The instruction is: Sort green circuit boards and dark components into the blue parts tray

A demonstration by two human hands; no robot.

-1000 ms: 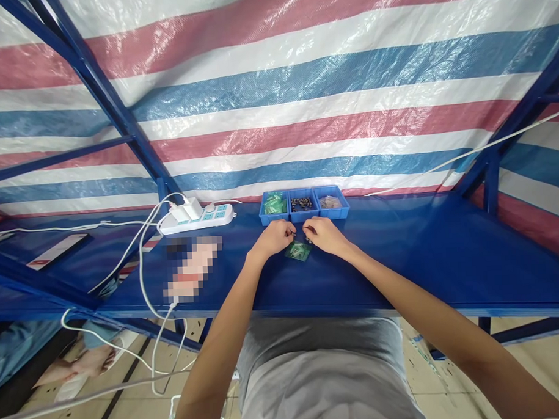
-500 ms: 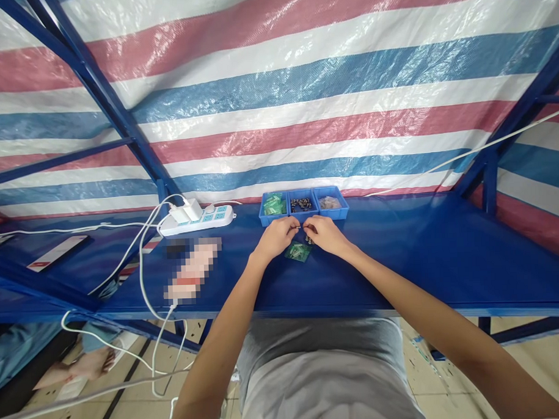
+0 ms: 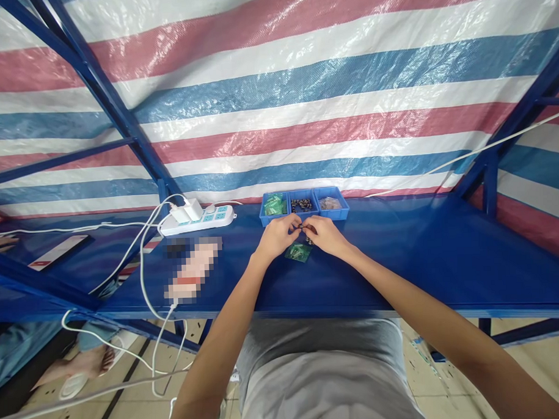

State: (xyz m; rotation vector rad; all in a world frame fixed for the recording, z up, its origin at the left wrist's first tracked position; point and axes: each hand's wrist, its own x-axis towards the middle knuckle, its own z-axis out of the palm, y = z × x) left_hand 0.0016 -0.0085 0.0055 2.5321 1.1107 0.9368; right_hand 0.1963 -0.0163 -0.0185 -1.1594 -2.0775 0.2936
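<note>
My left hand (image 3: 280,234) and my right hand (image 3: 325,232) meet fingertip to fingertip over the blue table. Both are closed in a pinch around something small and dark, too tiny to make out. Just beyond them stand three joined blue bins: the left bin (image 3: 263,217) holds green packets, the middle bin (image 3: 302,218) small dark metallic parts, the right bin (image 3: 338,213) pale clear pieces. A green packet (image 3: 298,252) lies on the table below my hands. Some small brassy parts (image 3: 308,239) show partly beneath my right hand.
A white power strip (image 3: 197,219) with plugs and cables stands at the left. In front of it lies a pixelated pinkish object (image 3: 193,270) with a cable. Farther left are a phone (image 3: 60,252), a person's hand (image 3: 1,243) and, below the table, a person's foot (image 3: 90,363).
My fingertips have drawn closer together over the small item. At the far left, another person's hand has come into view by the phone, and the foot below has shifted slightly.
</note>
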